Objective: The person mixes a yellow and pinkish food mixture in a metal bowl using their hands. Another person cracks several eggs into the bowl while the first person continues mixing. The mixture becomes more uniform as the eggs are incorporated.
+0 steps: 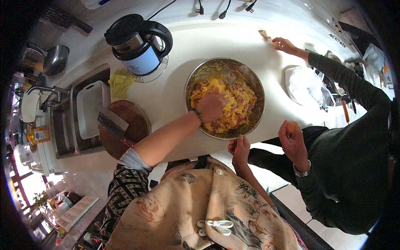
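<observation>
A large round metal bowl (262,109) stands on the white counter, holding what looks like raw minced meat with a bright yellow, egg-like coating (239,103). My left hand (213,105) reaches into the bowl from the left, a dark bracelet on its wrist. Its fingers press into the mixture, so their grip is hidden. At the bowl's near edge, my right hand (240,148) pinches the rim between thumb and fingers.
A co-worker stands at right, one hand (282,45) near a small pale piece (264,33), the other (293,140) raised near the bowl. Left are a kettle (140,59), yellow cloth (121,82), cleaver (114,122) on a round board (137,125), and sink (62,134). Plastic bags (304,86) lie right.
</observation>
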`<state>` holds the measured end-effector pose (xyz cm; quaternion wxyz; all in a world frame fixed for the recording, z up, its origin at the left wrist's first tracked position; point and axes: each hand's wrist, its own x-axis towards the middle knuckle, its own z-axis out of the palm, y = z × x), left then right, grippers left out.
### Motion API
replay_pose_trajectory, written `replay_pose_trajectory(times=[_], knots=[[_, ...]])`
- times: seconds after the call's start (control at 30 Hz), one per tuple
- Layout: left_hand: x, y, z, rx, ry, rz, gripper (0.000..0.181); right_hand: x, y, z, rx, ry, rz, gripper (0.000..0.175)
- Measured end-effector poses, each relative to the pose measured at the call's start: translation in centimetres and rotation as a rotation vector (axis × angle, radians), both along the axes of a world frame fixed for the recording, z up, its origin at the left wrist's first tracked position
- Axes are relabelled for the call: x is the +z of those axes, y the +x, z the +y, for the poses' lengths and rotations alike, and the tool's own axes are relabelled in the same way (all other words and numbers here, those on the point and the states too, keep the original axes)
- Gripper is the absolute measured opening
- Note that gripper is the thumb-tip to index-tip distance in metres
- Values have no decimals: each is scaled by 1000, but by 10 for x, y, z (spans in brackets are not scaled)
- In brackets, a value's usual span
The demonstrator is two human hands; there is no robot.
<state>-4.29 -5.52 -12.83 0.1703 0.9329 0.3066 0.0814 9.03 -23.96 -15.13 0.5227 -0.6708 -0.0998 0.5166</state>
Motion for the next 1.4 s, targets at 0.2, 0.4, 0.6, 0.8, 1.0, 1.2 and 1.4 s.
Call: replay_pose_trajectory(times=[0.2,0.4,0.6,0.8,1.0,1.2,1.4], knots=[[-29,-5,48,103,-285,160,69,-3,2,-4,36,78,-42,27],[-37,40,96,48,-420,413,67,-1,-1,-3,79,148,-96,27],[-52,61,100,103,-348,286,22,-2,-7,1,-21,86,-83,26],[-52,28,80,497,-541,-213,26,-3,-4,0,-16,77,-57,27],[-38,10,72,688,-503,-405,31,-4,0,-3,33,124,-63,28],[-40,12,71,703,-442,-217,40,-9,1,-2,0,112,-57,27],[-55,17,69,593,-372,-317,49,-14,4,-2,17,108,-92,27]])
